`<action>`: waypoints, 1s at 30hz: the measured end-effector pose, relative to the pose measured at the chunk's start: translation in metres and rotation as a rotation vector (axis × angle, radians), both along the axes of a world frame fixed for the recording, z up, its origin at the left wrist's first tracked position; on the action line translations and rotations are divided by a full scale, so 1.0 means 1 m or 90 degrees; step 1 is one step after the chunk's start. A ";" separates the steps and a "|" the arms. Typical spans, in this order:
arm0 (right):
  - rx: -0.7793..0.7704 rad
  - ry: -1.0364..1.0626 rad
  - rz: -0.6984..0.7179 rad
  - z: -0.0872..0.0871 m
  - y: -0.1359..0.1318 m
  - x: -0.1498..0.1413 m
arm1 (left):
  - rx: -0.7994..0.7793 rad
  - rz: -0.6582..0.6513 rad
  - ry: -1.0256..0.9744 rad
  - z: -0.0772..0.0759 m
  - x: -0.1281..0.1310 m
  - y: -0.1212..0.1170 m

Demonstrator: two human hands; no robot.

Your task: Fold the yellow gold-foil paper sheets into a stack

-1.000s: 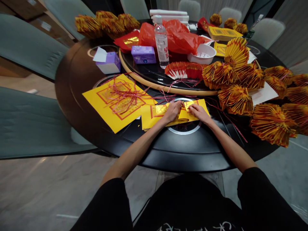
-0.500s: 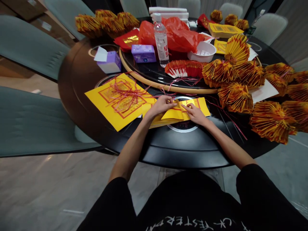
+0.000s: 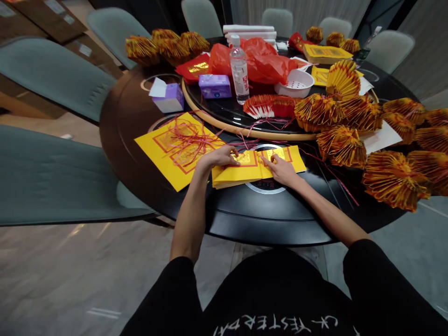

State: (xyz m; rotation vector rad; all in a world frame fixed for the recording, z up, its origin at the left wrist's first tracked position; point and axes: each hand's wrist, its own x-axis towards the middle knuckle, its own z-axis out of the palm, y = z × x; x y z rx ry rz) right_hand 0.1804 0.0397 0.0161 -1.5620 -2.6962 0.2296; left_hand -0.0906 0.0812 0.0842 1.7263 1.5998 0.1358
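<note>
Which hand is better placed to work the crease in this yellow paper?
Probably the right hand: its fingertips reach the yellow paper's crease, while the left hand rests near the outer edge.

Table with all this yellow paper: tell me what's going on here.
A person's left hand and right hand rest on a stack of yellow paper near the edge of a round black table. Beside it lies a yellow sheet strewn with red strings, and pleated gold-and-red paper fans are heaped to the right.
</note>
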 end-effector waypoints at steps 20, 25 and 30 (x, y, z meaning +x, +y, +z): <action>0.050 0.190 0.117 -0.027 -0.019 -0.039 | -0.022 -0.023 0.043 -0.014 -0.005 0.003; 0.032 0.190 0.145 -0.039 -0.020 -0.040 | -0.003 -0.041 0.037 -0.016 -0.009 0.005; 0.039 0.177 0.139 -0.035 -0.021 -0.039 | 0.043 -0.043 0.040 -0.017 -0.006 0.005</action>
